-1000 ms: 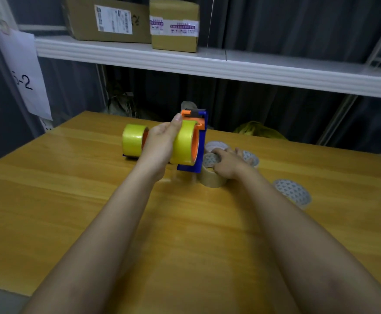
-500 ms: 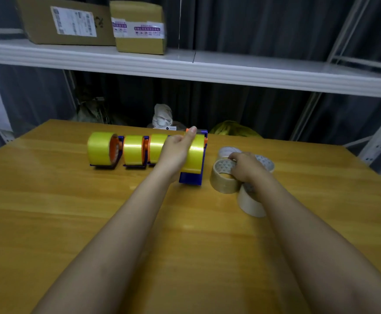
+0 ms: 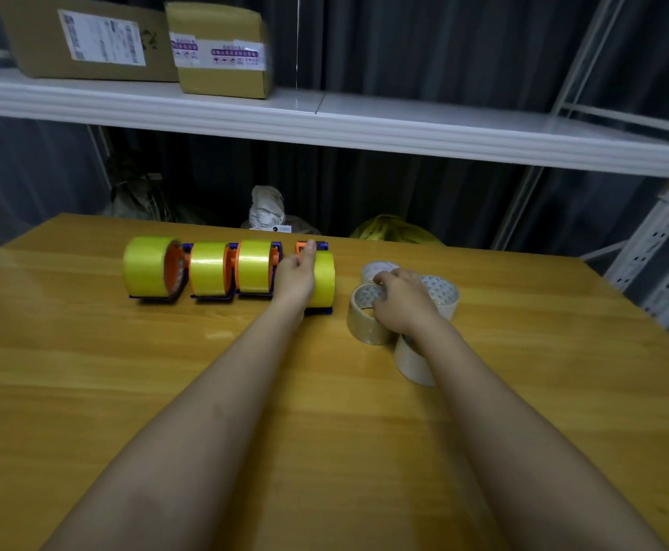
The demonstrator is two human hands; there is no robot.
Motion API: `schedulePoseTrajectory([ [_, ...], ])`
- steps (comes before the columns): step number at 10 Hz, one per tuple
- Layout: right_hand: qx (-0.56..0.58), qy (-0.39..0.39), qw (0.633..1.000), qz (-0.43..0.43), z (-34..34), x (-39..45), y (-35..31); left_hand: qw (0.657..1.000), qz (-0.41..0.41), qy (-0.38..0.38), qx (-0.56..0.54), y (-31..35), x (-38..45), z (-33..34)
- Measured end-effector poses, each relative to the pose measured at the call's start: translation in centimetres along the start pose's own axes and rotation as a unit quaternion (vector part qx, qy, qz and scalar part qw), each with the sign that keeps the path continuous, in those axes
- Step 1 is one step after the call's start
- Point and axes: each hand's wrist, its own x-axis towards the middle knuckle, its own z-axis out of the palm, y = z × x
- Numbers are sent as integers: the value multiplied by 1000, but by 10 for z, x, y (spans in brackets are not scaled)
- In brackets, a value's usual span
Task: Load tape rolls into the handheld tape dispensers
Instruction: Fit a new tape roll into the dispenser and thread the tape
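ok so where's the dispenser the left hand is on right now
In the head view it stands on the wooden table at the right end of the row of loaded dispensers, under the left hand: the fourth dispenser, just left of the beige tape rolls.

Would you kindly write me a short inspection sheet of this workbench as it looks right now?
Surface: wooden table, bare in the foreground.
Job's things: four blue-and-orange tape dispensers in a row at the far side, each carrying a yellow tape roll; a cluster of beige tape rolls to their right.
Clutter: nothing seen on the table.
Grippers: left hand grips the rightmost dispenser; right hand rests on the beige rolls, fingers on one roll's rim.
Cables: nothing seen.
Surroundings: white shelf above with two cardboard boxes; dark curtain and bags behind the table.
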Motion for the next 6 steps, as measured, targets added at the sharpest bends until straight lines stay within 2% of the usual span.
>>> schedulePoseTrajectory([
  [1,2,1,1000,4,0,-1,-2,1000,-13,0,-4,-7,4,0],
  [3,-3,-1,1000,15,-2,-3,-7,996,-2,1,86,-2,13,-8],
  [5,7,5,1000,19,-4,-11,-10,992,-22,-29,121,1,8,-10],
  [6,18,25,999,19,-11,-16,-16,989,-7,-14,149,4,7,-13],
])
